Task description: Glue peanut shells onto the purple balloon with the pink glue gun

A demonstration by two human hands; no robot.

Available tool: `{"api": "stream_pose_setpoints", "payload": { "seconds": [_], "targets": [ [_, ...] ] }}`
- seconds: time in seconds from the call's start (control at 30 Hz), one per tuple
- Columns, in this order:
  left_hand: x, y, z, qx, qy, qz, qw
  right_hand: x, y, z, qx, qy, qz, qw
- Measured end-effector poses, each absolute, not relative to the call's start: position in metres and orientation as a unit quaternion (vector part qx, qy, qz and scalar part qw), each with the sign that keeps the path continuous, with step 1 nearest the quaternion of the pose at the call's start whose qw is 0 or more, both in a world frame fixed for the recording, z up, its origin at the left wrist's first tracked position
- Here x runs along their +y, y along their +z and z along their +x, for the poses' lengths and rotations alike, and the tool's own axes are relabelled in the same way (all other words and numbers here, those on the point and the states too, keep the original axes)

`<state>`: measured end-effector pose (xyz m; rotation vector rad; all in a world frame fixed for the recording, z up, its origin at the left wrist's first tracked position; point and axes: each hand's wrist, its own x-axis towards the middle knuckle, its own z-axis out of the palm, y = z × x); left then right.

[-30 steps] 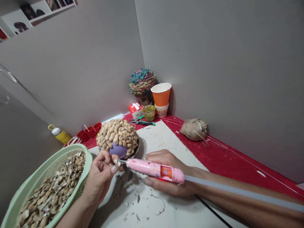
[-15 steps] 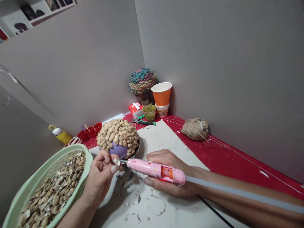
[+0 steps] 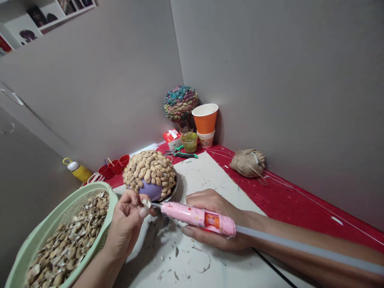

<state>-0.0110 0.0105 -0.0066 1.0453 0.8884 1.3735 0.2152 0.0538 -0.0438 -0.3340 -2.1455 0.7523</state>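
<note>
Between its fingertips my left hand (image 3: 129, 218) pinches a peanut shell (image 3: 146, 203), its pale inner side showing. My right hand (image 3: 211, 220) is wrapped round a pink hot glue gun (image 3: 183, 213), whose metal nozzle meets the shell. A long translucent glue stick (image 3: 288, 242) sticks out of the gun's back end. Just behind my left hand, a purple ball (image 3: 151, 191) sits in a dark round dish, mostly covered with peanut shells (image 3: 148, 166). A bare purple patch faces me. At the left, a green basket (image 3: 33, 236) holds many loose peanut shells (image 3: 72, 242).
A white board (image 3: 207, 172) with scattered scraps lies on the red tabletop (image 3: 285, 200). Behind stand a colourful shell tree (image 3: 181, 102), an orange cup (image 3: 205, 120), pliers (image 3: 183, 154) and red cups (image 3: 115, 167). A twine ball (image 3: 248, 163) rests at right, a yellow bottle (image 3: 79, 171) at left.
Almost nothing differs. The view has shifted very slightly, and both hands keep the shell and the glue gun's nozzle together.
</note>
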Motion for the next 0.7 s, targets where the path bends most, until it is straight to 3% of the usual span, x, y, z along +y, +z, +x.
{"api": "stream_pose_setpoints", "payload": {
  "seconds": [0.7],
  "targets": [
    [0.012, -0.0076, -0.01, 0.4, 0.584, 0.444, 0.549, 0.0538, -0.0435, 0.2135, -0.858, 0.271, -0.123, 0.419]
  ]
}}
